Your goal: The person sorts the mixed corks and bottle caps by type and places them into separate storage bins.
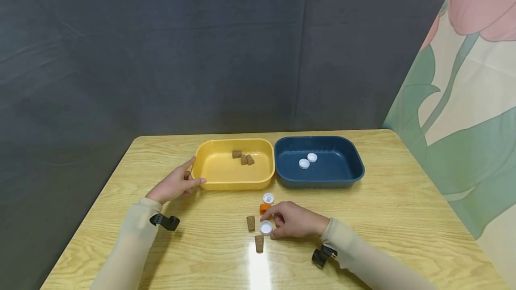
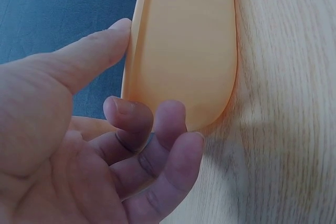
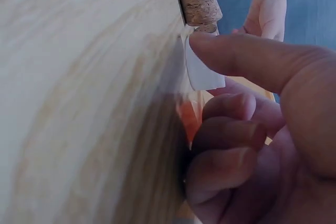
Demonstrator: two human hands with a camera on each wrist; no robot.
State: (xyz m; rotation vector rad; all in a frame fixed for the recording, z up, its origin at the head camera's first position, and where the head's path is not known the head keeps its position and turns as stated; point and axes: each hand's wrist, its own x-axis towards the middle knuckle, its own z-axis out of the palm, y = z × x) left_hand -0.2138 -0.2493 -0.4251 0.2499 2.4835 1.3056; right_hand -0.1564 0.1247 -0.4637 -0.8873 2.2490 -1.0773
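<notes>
My left hand rests on the table at the left corner of the yellow tray. In the left wrist view the left hand has its thumb against the yellow tray's wall, and the loosely curled fingers hold nothing. Three corks lie in that tray. My right hand pinches a white cap on the table. The right wrist view shows the thumb of the right hand on this white cap. An orange cap sits just behind the fingers. A cork stands to the left.
The blue tray holds two white caps. Another white cap and a second cork lie loose on the wooden table. A dark cloth backdrop stands behind, and a flowered panel is at the right.
</notes>
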